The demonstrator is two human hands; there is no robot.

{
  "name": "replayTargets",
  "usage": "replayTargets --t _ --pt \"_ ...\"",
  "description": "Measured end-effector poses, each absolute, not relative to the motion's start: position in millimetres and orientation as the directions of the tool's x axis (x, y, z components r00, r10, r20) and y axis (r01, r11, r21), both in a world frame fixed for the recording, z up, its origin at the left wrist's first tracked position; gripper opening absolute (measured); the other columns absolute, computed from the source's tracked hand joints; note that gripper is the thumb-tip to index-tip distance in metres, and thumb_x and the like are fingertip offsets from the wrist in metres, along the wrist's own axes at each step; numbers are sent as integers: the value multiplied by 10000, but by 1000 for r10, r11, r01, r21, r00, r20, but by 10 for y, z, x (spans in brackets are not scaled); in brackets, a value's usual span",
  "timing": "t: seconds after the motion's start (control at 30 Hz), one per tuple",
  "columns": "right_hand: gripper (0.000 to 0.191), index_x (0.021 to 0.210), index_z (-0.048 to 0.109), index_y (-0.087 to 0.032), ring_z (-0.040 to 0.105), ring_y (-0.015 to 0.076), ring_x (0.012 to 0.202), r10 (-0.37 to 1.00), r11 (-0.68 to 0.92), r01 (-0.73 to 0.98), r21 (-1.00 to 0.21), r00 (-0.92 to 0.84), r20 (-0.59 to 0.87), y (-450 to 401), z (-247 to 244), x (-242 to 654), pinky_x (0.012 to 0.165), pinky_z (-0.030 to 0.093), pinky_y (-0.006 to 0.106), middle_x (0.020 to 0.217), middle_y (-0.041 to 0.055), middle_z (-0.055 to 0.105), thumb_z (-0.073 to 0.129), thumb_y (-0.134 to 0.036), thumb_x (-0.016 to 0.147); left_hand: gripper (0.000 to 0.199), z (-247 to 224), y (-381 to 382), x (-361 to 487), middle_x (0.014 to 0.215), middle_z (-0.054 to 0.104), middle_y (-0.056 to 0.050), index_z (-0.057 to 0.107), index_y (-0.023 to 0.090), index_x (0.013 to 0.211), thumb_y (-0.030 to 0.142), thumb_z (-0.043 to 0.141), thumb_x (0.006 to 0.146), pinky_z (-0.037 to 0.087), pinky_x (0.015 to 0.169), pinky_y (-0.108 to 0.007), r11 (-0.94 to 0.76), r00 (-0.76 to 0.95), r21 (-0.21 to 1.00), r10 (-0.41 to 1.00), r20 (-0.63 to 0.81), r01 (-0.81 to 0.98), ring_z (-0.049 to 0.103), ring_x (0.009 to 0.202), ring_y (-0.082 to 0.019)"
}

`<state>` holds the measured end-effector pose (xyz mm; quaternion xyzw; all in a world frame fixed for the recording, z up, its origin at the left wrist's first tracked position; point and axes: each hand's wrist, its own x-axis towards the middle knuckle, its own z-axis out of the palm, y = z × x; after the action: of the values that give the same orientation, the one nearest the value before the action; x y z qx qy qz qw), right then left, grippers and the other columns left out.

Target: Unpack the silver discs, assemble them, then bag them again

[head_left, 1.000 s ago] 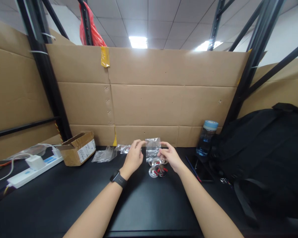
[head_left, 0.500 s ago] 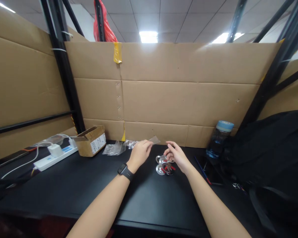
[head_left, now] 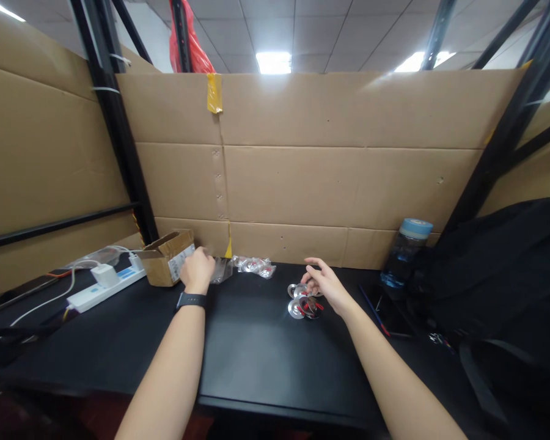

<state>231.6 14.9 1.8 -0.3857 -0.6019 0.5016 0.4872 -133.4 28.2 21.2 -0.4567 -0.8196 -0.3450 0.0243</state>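
My left hand (head_left: 198, 269) is over the clear plastic bags (head_left: 221, 270), just right of the open cardboard box (head_left: 162, 267). Its fingers are curled in; the back of the hand hides whatever may be between them. A smartwatch is on that wrist. My right hand (head_left: 323, 282) hovers at the right edge of a small pile of shiny metal discs with red parts (head_left: 300, 305), its fingers apart and holding nothing I can see. Several wrapped shiny pieces in clear plastic (head_left: 254, 266) lie at the back of the table, between the hands.
A white power strip (head_left: 105, 288) with a plug and cables lies at left. To the right stand a water bottle with a blue lid (head_left: 406, 253) and a black backpack (head_left: 499, 293). A pen (head_left: 374, 311) lies beside a dark phone-like slab (head_left: 396, 318). Cardboard walls (head_left: 302, 183) enclose the table.
My left hand has moved left from the middle, where it held a clear plastic bag, to the bags by the box. The wrapped pieces are now uncovered. My right hand has barely moved.
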Motion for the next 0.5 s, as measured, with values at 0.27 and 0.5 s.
replayTargets --t 0.27,0.5 --pt "415 1193 515 -238 614 98 512 951 202 16 -979 -242 192 117 36 2302 452 394 172 765 -4 699 593 -524 902 760 178 386 -1311 1147 691 -262 650 145 1240 672 187 946 497 844 -552 415 -553 515 820 144 750 652 1071 -454" --pt "435 1203 512 -241 610 98 509 948 218 35 -975 -245 203 156 -12 2306 454 401 175 765 -7 701 602 -529 890 415 155 367 -854 1271 648 -168 601 169 1240 357 336 981 423 1016 -463 -33 -149 289 796 586 957 585 1194 -331"
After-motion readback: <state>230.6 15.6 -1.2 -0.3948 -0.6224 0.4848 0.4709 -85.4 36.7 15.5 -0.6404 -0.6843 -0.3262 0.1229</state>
